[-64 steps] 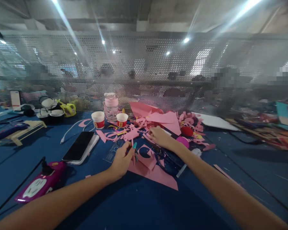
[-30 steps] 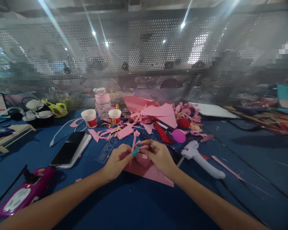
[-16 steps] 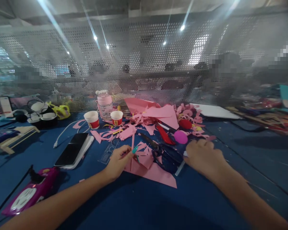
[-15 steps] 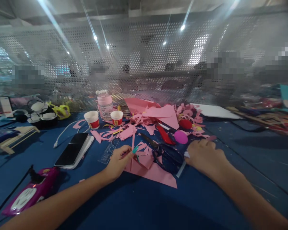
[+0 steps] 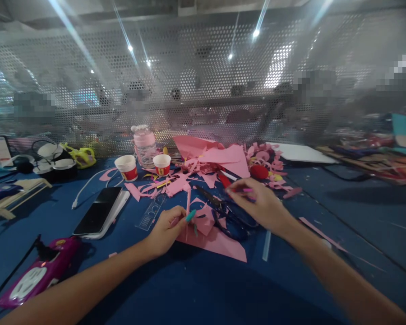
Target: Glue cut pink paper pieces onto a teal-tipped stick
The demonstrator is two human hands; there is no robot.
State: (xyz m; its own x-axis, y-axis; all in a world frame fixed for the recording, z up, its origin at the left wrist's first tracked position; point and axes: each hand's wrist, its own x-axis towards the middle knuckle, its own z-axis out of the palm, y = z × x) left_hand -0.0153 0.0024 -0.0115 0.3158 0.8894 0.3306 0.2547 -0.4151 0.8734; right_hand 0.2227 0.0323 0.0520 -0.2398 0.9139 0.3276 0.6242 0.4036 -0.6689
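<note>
My left hand [image 5: 167, 228] pinches a narrow pink paper strip [image 5: 188, 201] between thumb and fingers. A teal tip, like a long nail, shows at the thumb. Below it lie cut pink paper [image 5: 219, 246] and small scraps. My right hand [image 5: 257, 205] hovers over the dark-handled scissors [image 5: 232, 216], fingers curved and apart. Its fingertips are at a long red object [image 5: 224, 179], partly hidden; whether they touch it I cannot tell. A bit of magenta shows between the fingers. A translucent stick [image 5: 266, 246] lies below the right hand.
Behind are a pile of pink paper [image 5: 223, 158], paper cups [image 5: 126, 168] and a pink-lidded bottle [image 5: 145, 144]. At left lie a phone [image 5: 98, 212], a clear stencil [image 5: 151, 212] and a purple power strip [image 5: 37, 273]. A pink strip [image 5: 323, 234] lies at right.
My right hand has moved left and up from the table at right to the red object. The translucent stick has shifted slightly right. My left hand stays pinched on the pink strip.
</note>
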